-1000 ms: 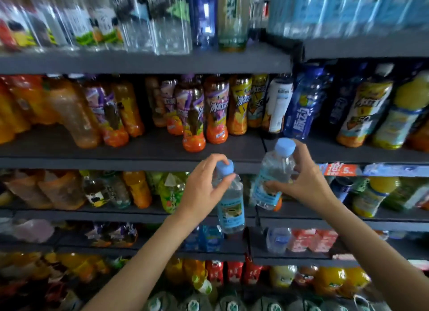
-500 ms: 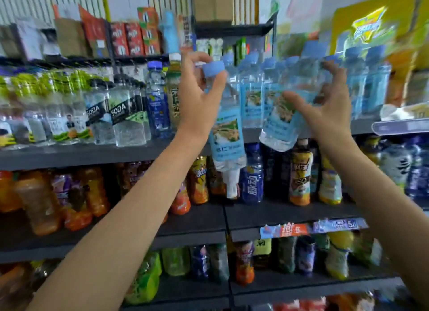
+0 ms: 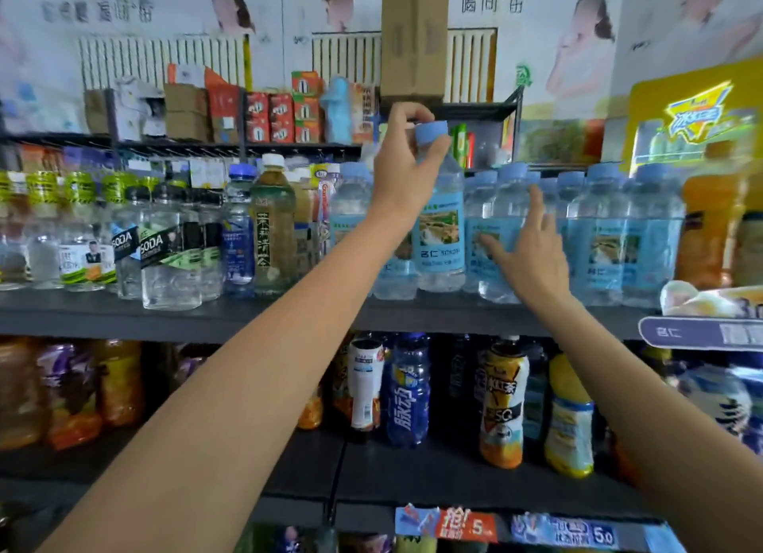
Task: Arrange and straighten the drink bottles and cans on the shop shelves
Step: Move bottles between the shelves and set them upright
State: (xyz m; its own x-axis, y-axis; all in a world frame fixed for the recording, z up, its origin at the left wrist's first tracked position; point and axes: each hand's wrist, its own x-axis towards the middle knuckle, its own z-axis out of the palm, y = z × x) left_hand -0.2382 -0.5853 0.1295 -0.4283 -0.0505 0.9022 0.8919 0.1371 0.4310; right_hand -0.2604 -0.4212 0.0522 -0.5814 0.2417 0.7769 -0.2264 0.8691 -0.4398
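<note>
My left hand [image 3: 406, 168] grips the light blue cap and neck of a clear water bottle [image 3: 439, 238] with a light blue label, which stands upright on the upper dark shelf [image 3: 256, 315]. Just to its right stands a second such bottle [image 3: 493, 259], and my right hand [image 3: 526, 247] touches its label with spread, straight fingers. Behind and to the right is a row of several identical blue-capped water bottles [image 3: 611, 238].
Left on the same shelf stand soda bottles [image 3: 165, 255], a dark blue bottle [image 3: 238, 238] and a green tea bottle [image 3: 272, 230]. The shelf below [image 3: 413, 470] holds coloured drink bottles. Cartons sit on the top rack [image 3: 272, 116]. An orange bottle [image 3: 710, 222] stands far right.
Both hands rose from the lower shelves to the upper shelf with a water bottle each. Both bottles now stand on it, and my right hand has opened off its bottle.
</note>
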